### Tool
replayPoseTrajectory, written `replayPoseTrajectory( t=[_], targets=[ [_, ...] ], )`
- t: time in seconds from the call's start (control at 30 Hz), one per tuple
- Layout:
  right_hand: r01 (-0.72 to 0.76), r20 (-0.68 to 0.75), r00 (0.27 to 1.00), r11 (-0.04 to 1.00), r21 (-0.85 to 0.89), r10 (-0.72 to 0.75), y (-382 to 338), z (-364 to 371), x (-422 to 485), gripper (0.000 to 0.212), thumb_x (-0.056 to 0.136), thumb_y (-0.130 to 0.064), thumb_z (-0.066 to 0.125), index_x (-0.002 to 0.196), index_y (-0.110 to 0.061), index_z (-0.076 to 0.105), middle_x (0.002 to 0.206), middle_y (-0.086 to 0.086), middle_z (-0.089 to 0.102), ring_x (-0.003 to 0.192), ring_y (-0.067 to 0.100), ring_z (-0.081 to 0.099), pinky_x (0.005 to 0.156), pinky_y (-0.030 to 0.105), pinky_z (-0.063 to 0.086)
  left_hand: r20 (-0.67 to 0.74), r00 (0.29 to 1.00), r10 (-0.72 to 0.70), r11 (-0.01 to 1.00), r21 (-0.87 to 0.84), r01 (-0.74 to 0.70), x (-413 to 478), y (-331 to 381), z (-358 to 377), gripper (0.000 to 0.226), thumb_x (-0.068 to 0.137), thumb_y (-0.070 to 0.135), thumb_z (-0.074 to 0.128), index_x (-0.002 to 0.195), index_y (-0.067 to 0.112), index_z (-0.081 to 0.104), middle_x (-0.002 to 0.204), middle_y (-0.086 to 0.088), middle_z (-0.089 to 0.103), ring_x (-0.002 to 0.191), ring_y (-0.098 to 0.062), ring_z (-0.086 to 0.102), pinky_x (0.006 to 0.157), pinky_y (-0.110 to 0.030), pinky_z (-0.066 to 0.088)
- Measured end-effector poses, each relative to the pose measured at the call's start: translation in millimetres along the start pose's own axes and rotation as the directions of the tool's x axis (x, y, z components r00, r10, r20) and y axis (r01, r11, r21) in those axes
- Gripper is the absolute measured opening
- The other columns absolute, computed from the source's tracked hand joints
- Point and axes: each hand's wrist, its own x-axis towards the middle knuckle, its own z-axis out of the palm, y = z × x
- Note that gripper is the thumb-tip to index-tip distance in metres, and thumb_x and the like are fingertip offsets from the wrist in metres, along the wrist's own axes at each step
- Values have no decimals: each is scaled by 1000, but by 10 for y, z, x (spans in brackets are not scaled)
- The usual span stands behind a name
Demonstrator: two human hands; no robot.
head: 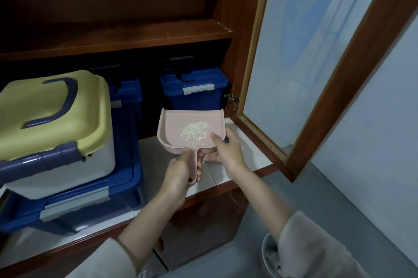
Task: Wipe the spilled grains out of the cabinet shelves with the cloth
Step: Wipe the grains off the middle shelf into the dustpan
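Observation:
A pink dustpan point(176, 124) is held level over the white-tiled lower shelf point(248, 148) of the wooden cabinet. A small heap of pale grains point(195, 130) lies in the middle of the pan. My left hand point(181, 171) grips the pan's handle from below. My right hand point(228, 153) holds the pan's near right corner, thumb on top and fingers underneath. A small dark blue bit point(226, 139) shows at the far side of this hand; I cannot tell whether it is the cloth.
A yellow-lidded box point(52, 114) sits on a big blue-lidded bin point(79, 200) at the left. Another blue box point(194, 90) stands at the back right. The cabinet door point(305, 62) hangs open on the right. A white bowl point(269, 257) sits on the floor.

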Motion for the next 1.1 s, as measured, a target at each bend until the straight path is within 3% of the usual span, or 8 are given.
replayPoseTrajectory(
  t=[0.07, 0.17, 0.27, 0.5, 0.63, 0.87, 1.0, 1.1],
  targets=[
    [8, -16, 1000, 1000, 7, -8, 53, -42, -72, 37, 97, -13, 49, 134, -12, 45, 117, 17, 60, 52, 12, 67, 49, 24, 56, -72, 996, -48, 998, 34, 51, -12, -56, -4, 34, 100, 32, 38, 91, 6, 57, 59, -5, 60, 49, -15, 55, 48, -24, 47],
    [16, -53, 998, 1000, -17, -17, 129, -123, -171, 38, 97, -20, 49, 134, -12, 46, 112, 17, 63, 54, 13, 67, 52, 25, 57, -91, 996, 0, 994, 105, 10, -40, -132, -79, 39, 100, 42, 33, 112, 12, 53, 101, -11, 63, 87, -23, 60, 82, -39, 49],
    [5, -73, 997, 999, -44, -8, 227, -226, -304, 39, 97, -26, 50, 134, -14, 47, 108, 22, 64, 52, 15, 67, 53, 25, 57, -99, 991, 94, 991, 104, -84, -58, -163, -141, 41, 99, 36, 38, 136, 17, 36, 121, -10, 57, 98, -25, 60, 86, -41, 48],
    [29, -173, 985, 999, 13, -27, 447, -484, -708, 32, 97, -24, 49, 129, -23, 49, 78, 7, 66, 47, 14, 64, 45, 25, 55, -19, 991, 133, 988, 80, -131, -99, -441, -160, 42, 99, 21, 42, 140, 25, 37, 118, -5, 58, 86, -18, 63, 55, -22, 57],
    [5, -245, 969, 1000, 27, 2, 624, -678, -905, 41, 97, -25, 48, 137, -20, 44, 75, 6, 66, 45, 12, 63, 43, 23, 53, 61, 987, 150, 983, 93, -156, -170, -685, -99, 40, 98, 23, 44, 138, 27, 41, 113, -2, 60, 90, -18, 63, 57, -23, 57],
    [-20, -395, 917, 997, 80, 50, 968, -1019, -1301, 35, 98, -24, 44, 132, -15, 49, 72, 3, 66, 43, 9, 61, 41, 22, 51, 200, 969, 145, 968, 173, -181, -344, -1125, 89, 30, 97, 22, 46, 126, 29, 50, 88, 20, 66, 72, 3, 65, 63, -27, 59],
    [-45, -529, 844, 993, 106, 95, 1173, -1253, -1480, 33, 98, -21, 45, 129, -10, 52, 55, -4, 64, 38, 12, 56, 37, 22, 48, 300, 953, 37, 966, 233, -111, -332, -1354, 243, 38, 94, 23, 52, 132, 29, 49, 102, 14, 65, 88, -5, 65, 80, -37, 57],
    [-50, -589, 800, 990, 133, 119, 1325, -1465, -1597, 36, 99, -22, 44, 129, -4, 51, 53, -2, 59, 38, 14, 52, 36, 23, 44, 384, 919, -86, 966, 260, -18, -267, -1553, 414, 47, 92, 12, 55, 135, 27, 47, 113, 7, 64, 95, -11, 65, 77, -35, 58]
  ],
)
